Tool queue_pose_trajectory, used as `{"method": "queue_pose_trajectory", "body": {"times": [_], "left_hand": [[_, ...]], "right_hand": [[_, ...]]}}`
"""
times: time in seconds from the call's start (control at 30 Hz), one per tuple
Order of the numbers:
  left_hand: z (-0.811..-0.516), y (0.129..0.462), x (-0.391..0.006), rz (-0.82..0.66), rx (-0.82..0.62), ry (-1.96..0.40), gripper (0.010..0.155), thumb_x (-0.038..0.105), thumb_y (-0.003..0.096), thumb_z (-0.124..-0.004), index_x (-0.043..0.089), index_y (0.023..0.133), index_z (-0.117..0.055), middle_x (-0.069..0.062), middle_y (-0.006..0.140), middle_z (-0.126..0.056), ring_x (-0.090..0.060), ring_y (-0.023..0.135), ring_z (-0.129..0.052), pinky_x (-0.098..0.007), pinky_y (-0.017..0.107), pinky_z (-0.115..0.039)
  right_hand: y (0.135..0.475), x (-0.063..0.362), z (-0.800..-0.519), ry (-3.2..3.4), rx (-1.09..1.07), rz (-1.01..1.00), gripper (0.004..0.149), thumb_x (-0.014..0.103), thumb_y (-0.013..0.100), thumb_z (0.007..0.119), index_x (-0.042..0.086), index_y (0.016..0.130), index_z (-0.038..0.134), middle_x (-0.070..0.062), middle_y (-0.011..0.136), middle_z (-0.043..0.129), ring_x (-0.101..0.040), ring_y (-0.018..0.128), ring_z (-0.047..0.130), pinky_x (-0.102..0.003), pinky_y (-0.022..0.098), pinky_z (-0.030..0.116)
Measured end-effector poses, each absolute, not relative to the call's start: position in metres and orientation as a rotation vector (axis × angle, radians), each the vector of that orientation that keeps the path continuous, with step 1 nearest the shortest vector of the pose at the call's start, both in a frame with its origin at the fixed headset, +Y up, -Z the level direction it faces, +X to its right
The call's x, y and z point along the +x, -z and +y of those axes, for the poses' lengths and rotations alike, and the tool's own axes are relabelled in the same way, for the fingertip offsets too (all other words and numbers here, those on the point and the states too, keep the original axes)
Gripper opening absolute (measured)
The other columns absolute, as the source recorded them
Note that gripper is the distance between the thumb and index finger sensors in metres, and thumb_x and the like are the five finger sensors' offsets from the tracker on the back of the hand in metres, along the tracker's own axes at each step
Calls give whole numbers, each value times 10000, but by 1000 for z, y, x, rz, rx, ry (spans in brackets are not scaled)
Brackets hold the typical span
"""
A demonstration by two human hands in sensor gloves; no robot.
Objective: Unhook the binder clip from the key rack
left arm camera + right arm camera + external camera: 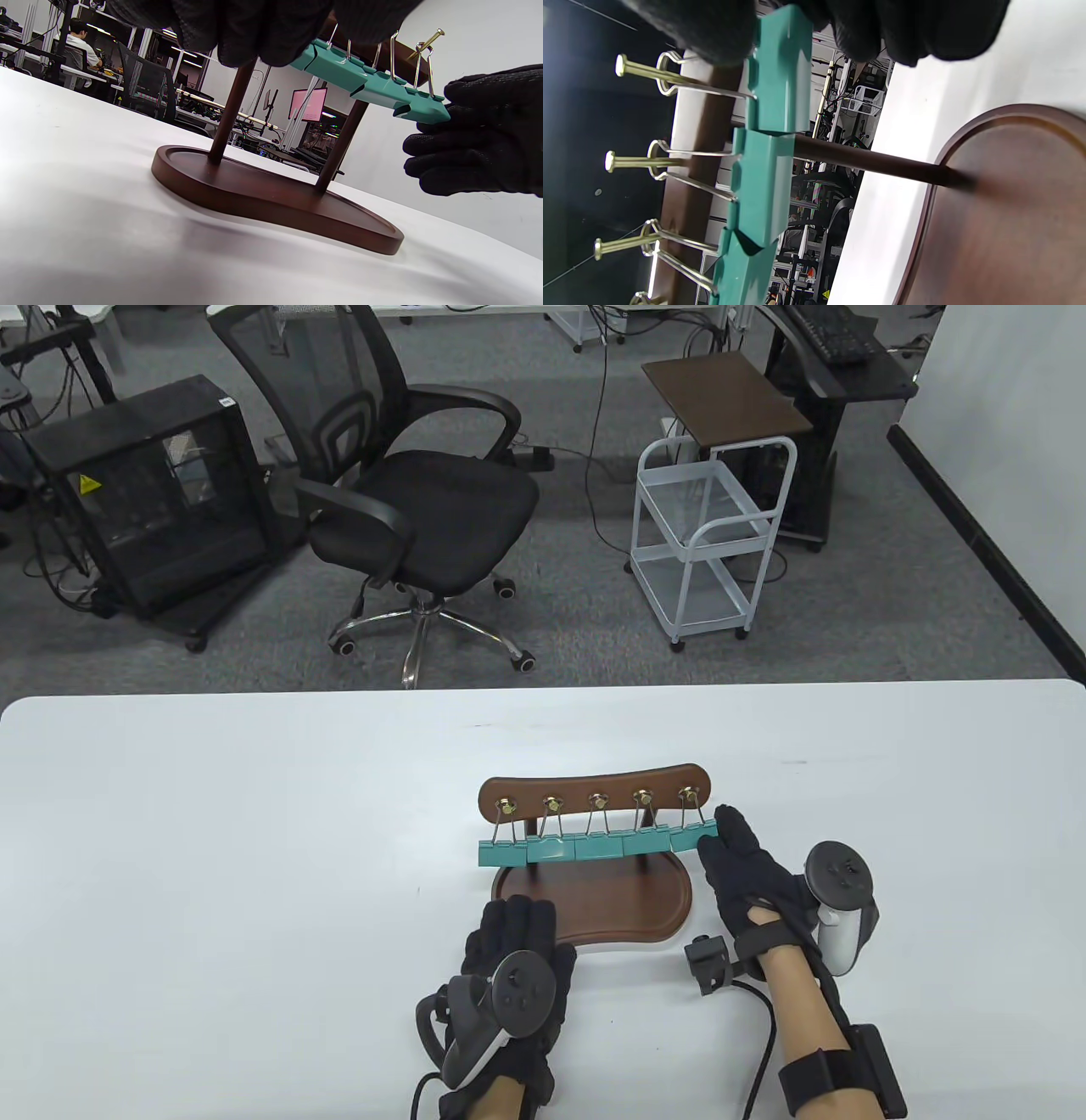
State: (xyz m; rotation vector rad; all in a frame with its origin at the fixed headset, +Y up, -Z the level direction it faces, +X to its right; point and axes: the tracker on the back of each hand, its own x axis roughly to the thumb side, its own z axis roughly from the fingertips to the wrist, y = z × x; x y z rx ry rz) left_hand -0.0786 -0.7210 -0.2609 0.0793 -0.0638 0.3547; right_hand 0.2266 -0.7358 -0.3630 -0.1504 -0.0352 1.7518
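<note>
A dark wooden key rack [594, 785] stands on its oval base [628, 899] at mid-table. Several teal binder clips hang from its brass pegs by their wire loops. My right hand [719, 827] is at the rack's right end and pinches the rightmost clip [689, 838], which still hangs on its peg [640, 70]. The right wrist view shows that clip [780, 76] between my gloved fingers [865, 25]. My left hand [513, 937] rests flat on the base's front left edge. In the left wrist view the right hand [479, 127] meets the end clip [420, 108].
The other teal clips [577, 848] hang side by side left of the held one. The white table [212, 831] spreads around the rack, and its far edge lies beyond it. An office chair [407, 492] and a white cart [713, 534] stand on the floor past that edge.
</note>
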Motion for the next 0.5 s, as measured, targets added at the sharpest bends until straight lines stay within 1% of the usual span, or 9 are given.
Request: {"method": "queue_pose_trajectory", "body": {"times": [0.1,0.23,0.5], "left_hand": [[-721,261,-78,-65,79,-354,619,550,529,-617,293,1092,-640,-28,1176,-606,-306,1108,-536,-519,752,-537],[-721,261,-78,-66,77,-353,617,548,529,-616,293,1091,-643,-28,1175,-608,-306,1109,-535,-519,752,-538],[-721,261,-78,-64,76,-357,610,531,533,-607,287,1092,-635,-29,1175,-602,-308,1107,-530,-519,753,-533]], "right_hand": [[363,227,-734,-1757,-175,-63,622,386,422,784,177,959,549,-219,919,718,-470,788,762,-535,567,733],[363,228,-733,-1772,-185,-75,569,358,417,785,185,927,601,-203,846,788,-432,737,828,-516,536,769],[362,230,-733,-1739,-195,-93,528,344,413,785,200,901,643,-196,811,823,-417,712,855,-510,521,784]]}}
